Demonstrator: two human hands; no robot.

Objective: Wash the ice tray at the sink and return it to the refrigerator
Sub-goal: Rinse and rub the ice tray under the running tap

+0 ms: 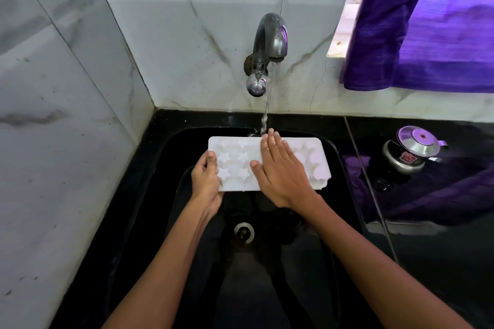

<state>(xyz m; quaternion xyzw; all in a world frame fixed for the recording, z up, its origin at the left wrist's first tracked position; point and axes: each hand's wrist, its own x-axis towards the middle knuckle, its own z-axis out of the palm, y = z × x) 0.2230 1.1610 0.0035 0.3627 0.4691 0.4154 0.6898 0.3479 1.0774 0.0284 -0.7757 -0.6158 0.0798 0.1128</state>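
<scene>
- Ice tray: white, star-shaped cells, held level above the black sink, under the tap, well clear of the drain.
- Left hand grips the tray's left end, thumb on top, fingers hidden under the edge.
- Right hand lies flat on the tray's top face, fingers straight and together, holding nothing; fingertips wet, right at the water stream.
- Water is running and lands at the tray's far edge by the right fingertips.
- Progress, judged: mid-wash, rinse/rub stage. No soap or sponge visible. Cannot tell whether the cells are clean.
- Left to do: finish the rinse, shut the tap, shake off water, carry the tray to the refrigerator. Refrigerator not in view.
- Surface: glossy black counter around the sink, wet-looking and reflective.
- Room: grey-veined marble-look wall tiles in the corner; purple curtain at upper right over a bright window; small steel lidded pot on the counter right of the sink.
</scene>
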